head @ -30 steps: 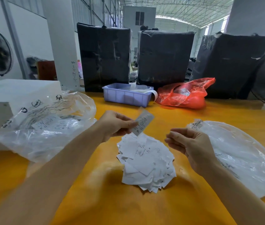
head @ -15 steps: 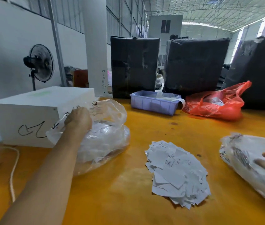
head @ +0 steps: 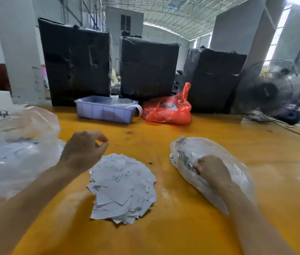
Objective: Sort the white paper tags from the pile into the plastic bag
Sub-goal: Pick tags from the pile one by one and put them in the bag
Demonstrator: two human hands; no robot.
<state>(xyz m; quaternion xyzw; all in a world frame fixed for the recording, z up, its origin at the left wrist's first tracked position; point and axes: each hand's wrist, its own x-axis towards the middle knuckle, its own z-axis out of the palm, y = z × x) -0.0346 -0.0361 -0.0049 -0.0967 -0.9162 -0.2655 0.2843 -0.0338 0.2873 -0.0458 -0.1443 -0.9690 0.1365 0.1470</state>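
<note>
Bright daylight, wide-angle edge warp, slight blur.

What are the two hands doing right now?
Left hand: loosely curled, holding nothing, above the tag pile.
Right hand: on the plastic bag; grip unclear.

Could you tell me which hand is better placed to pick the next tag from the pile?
Left: the left hand hovers empty beside the pile, while the right hand rests on the bag.
</note>
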